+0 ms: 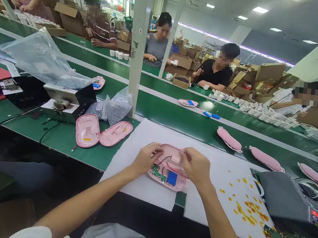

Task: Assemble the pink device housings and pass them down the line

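Between my hands is a pink plastic shell half (172, 152), tilted up so its inner side shows, with red and black wires running from it. My left hand (149, 158) pinches its left edge; my right hand (198, 164) grips the right edge. Just below, partly covered, a second pink shell half (179, 185) lies on the white sheet (139, 151). It holds a green circuit board (157, 173) and a blue battery pack (172, 178). To the left, an opened pair of pink shells (88, 130) rests on the green bench.
Yellow tape pieces (249, 210) are scattered at right beside a black tape dispenser (286, 204). Closed pink cases (265, 159) sit along the conveyor (160, 107). A metal post (136, 45) stands ahead, near a bag of screws (119, 105). Several people work across the line.
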The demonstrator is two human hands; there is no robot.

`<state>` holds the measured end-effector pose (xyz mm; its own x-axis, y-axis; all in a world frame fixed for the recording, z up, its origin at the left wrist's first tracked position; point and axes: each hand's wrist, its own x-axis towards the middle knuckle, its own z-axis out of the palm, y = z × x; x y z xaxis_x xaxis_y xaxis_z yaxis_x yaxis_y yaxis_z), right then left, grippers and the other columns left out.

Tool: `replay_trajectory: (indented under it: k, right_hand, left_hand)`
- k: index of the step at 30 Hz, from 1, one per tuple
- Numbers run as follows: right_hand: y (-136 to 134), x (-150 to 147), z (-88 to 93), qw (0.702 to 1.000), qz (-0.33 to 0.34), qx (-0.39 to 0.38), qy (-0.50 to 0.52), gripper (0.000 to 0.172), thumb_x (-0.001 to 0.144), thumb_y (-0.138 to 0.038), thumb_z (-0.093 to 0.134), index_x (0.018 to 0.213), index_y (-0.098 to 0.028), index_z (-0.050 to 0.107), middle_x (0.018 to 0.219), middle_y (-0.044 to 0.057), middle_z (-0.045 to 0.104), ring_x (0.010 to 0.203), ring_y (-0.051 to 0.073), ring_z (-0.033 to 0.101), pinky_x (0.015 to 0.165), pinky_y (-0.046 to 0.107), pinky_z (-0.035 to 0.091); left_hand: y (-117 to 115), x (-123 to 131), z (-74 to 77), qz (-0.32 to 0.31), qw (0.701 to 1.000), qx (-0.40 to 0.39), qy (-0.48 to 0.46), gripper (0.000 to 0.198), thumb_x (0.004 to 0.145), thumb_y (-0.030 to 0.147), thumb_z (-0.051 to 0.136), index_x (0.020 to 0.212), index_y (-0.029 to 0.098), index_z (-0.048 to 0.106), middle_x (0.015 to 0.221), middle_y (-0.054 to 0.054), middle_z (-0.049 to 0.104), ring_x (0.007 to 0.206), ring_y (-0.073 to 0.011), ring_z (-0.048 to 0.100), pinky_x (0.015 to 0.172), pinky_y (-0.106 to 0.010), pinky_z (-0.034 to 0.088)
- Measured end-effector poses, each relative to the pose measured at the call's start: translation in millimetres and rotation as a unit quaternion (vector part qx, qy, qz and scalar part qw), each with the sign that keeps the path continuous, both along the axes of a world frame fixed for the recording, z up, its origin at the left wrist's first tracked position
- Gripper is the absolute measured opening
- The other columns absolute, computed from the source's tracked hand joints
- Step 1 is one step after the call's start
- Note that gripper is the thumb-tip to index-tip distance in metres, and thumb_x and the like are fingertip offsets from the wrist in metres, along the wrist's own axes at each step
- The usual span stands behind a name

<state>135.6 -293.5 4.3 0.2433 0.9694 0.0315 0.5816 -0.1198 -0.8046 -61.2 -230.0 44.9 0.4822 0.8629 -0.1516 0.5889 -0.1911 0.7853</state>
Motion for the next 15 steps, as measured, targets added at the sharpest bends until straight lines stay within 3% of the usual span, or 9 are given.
replay_trajectory:
  k: [2,5,8,11,15]
  right_hand:
    - [3,5,1.4,0.999,0.027,-0.017,0.003,0.028,0.093,-0.034,0.046,0.075,-0.020,0.064,0.074,0.000,0.065,0.067,0.012,0.054,0.061,0.024,0.031]
    - [9,4,5.0,0.996,0.067,-0.058,0.004,0.025,0.092,-0.033,0.048,0.077,-0.020,0.064,0.076,-0.001,0.066,0.070,0.013,0.055,0.063,0.024,0.031]
    - [18,-9,6.4,0.991,0.107,-0.080,0.012,0.018,0.087,-0.038,0.058,0.086,-0.022,0.066,0.082,-0.001,0.068,0.074,0.014,0.057,0.064,0.024,0.032]
    - [31,-22,2.3,0.984,0.142,-0.103,0.012,0.014,0.084,-0.036,0.062,0.084,-0.023,0.067,0.076,-0.001,0.068,0.070,0.014,0.057,0.060,0.024,0.030]
    - [41,-20,1.2,0.980,0.149,-0.130,0.035,0.011,0.085,-0.029,0.063,0.090,-0.022,0.069,0.085,0.001,0.072,0.080,0.017,0.063,0.064,0.024,0.034]
  left_hand:
    - [1,1,-0.7,0.012,0.999,-0.046,-0.010,0.015,0.087,0.032,0.059,0.092,0.018,0.056,0.086,-0.004,0.062,0.074,-0.0173,0.062,0.065,-0.029,0.052]
    - [1,1,-2.3,0.047,0.990,-0.124,-0.040,0.030,0.081,0.037,0.064,0.094,0.019,0.044,0.079,0.000,0.058,0.059,-0.0144,0.060,0.051,-0.024,0.047]
    - [-2,1,-3.8,0.054,0.981,-0.178,-0.049,0.034,0.079,0.039,0.065,0.092,0.019,0.040,0.077,0.001,0.058,0.059,-0.0139,0.061,0.051,-0.023,0.047]
    - [-2,1,-5.8,0.056,0.981,-0.185,-0.028,0.034,0.079,0.042,0.063,0.090,0.019,0.040,0.072,0.001,0.058,0.059,-0.0153,0.062,0.053,-0.024,0.048]
    - [1,9,-1.6,0.080,0.981,-0.174,-0.019,0.040,0.071,0.044,0.062,0.094,0.019,0.042,0.089,-0.004,0.063,0.065,-0.0168,0.063,0.055,-0.026,0.050]
